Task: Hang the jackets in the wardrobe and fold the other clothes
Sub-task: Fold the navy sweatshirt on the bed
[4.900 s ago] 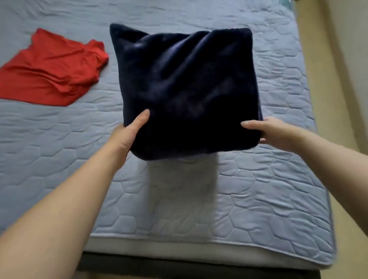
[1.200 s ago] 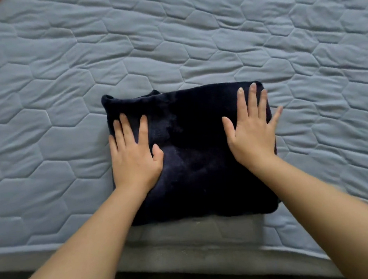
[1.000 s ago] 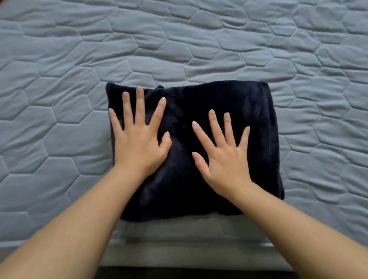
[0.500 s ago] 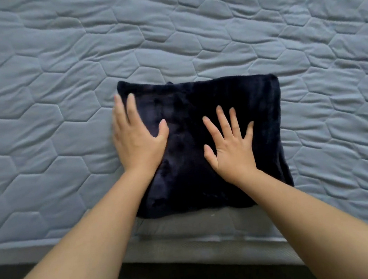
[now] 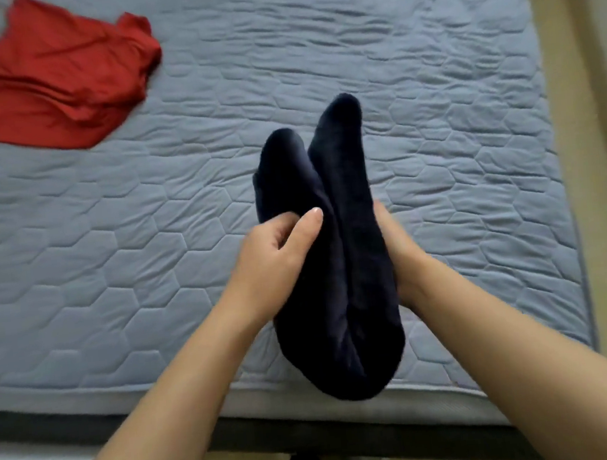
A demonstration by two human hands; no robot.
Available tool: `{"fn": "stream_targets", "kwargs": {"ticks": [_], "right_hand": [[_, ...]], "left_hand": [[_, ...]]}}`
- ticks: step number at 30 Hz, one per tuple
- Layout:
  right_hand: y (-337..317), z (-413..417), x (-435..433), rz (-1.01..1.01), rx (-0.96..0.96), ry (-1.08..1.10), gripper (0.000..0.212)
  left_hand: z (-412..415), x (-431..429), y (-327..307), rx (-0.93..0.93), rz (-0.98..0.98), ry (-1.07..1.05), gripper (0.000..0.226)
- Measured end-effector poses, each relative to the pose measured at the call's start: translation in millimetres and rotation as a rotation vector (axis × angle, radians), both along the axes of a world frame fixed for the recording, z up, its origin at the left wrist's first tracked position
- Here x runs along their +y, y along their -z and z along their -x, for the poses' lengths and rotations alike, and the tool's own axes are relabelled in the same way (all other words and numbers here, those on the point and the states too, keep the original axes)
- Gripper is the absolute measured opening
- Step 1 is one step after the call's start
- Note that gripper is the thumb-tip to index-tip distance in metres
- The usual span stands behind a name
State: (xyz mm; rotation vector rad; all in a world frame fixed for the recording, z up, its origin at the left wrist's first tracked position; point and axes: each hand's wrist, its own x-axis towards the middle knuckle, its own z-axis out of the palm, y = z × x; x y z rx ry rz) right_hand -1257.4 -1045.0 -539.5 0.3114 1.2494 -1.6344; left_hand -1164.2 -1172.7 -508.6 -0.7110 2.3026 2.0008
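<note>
The left hand grips the folded dark garment, thumb over its edge. The right hand supports the other side (fingers hidden, so I cannot tell its grip). The garment is held above the mattress, squeezed between both hands, probably so that the fold stays closed.

plush matt navy garment, quilted cloth mattress, red cloth.

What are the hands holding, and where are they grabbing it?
The folded dark blue garment, held off the bed: left hand grips its left side, right hand its right side, midway.
</note>
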Motion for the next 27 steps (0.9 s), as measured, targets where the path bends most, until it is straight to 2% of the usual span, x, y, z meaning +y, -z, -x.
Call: {"fn": "stream_targets", "kwargs": {"ticks": [3, 5, 7, 9, 11, 13, 15, 18, 20, 22, 23, 25, 26, 27], "right_hand": [[-35.1, 4.8, 15.6, 0.247, -0.098, -0.032, 0.036], [-35.3, 6.1, 27.1, 0.258, -0.128, -0.107, 0.039], [-10.5, 8.9, 43.7, 0.173, -0.139, -0.107, 0.047], [26.9, 12.7, 65.6, 0.067, -0.157, -0.03, 0.054], [73.3, 14.7, 95.6, -0.095, -0.172, 0.111, 0.058], [121.3, 12.7, 131.7, -0.388, -0.18, 0.251, 0.058], [161.9, 7.5, 161.8, -0.591, -0.141, 0.314, 0.054], [180.9, -5.2, 175.4, -0.583, 0.034, 0.23, 0.047], [173.4, -9.4, 164.3, -0.553, 0.212, 0.194, 0.045], [165.2, -6.5, 148.3, -0.661, 0.423, 0.092, 0.038], [162.5, -3.0, 141.2, -0.762, 0.502, 0.008, 0.034], [157.2, 4.9, 131.3, -0.901, 0.525, -0.116, 0.03], [155.1, 7.7, 129.1, -0.924, 0.499, -0.121, 0.025], [154.2, 8.8, 129.1, -0.94, 0.482, -0.09, 0.022]], "left_hand": [[-5.3, 5.4, -53.0, 0.264, 0.405, 0.202, 0.031], [-0.2, 18.1, -59.2, 0.346, 0.609, 0.287, 0.025], [7.5, 41.1, -36.4, 0.381, 0.674, 0.329, 0.024], [17.8, 68.2, 9.4, 0.373, 0.611, 0.349, 0.022], [29.0, 96.9, 70.5, 0.255, 0.444, 0.375, 0.024], [36.2, 126.9, 128.9, 0.064, 0.327, 0.457, 0.035], [36.8, 152.6, 167.8, 0.007, 0.287, 0.499, 0.042], [32.5, 159.7, 179.4, 0.062, 0.232, 0.448, 0.044], [28.6, 145.6, 173.6, 0.085, 0.297, 0.538, 0.047], [24.6, 123.0, 163.7, 0.075, 0.424, 0.676, 0.051], [23.5, 110.1, 159.4, 0.088, 0.561, 0.751, 0.054], [22.8, 79.6, 154.7, 0.156, 0.985, 0.882, 0.055], [24.8, 62.2, 152.7, 0.13, 1.172, 0.898, 0.057], [28.1, 44.4, 150.8, 0.02, 1.302, 0.884, 0.061]]}}
